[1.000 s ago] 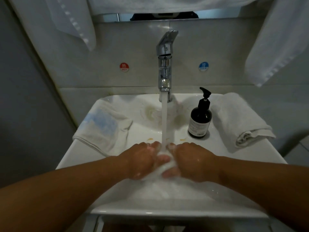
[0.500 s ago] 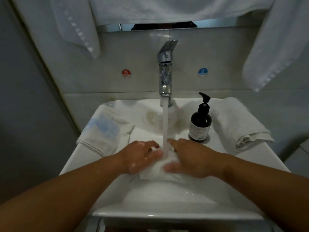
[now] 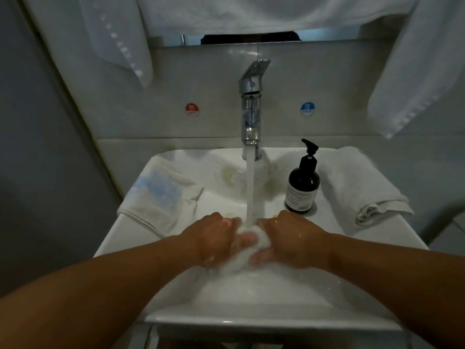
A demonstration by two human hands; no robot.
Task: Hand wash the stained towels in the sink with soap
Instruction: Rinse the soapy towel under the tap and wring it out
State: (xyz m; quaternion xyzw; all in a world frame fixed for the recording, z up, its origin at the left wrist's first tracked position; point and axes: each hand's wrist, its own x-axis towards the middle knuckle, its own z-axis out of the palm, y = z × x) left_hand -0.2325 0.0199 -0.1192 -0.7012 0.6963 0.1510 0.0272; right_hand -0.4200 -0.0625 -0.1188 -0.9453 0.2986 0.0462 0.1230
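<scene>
A small wet white towel [image 3: 247, 250] is bunched between my hands over the white sink [image 3: 251, 321]. My left hand [image 3: 214, 239] grips its left side and my right hand [image 3: 289, 239] grips its right side, fingers curled into the cloth. Water runs from the chrome faucet [image 3: 251, 107] straight down onto the towel. A dark soap pump bottle [image 3: 303, 182] stands on the sink rim to the right of the stream. A folded towel with a blue stain [image 3: 158, 195] lies on the left rim. Yellowish stains mark the basin behind the stream.
A rolled white towel [image 3: 357, 185] lies on the right rim next to the bottle. White towels hang above at left [image 3: 120, 36] and right [image 3: 417, 71]. Red hot and blue cold stickers sit on the tiled wall. A grey wall stands close on the left.
Half a second ago my hands lay flatter, pressing the towel down in the basin. Now both have curled round it and bunched it up under the stream.
</scene>
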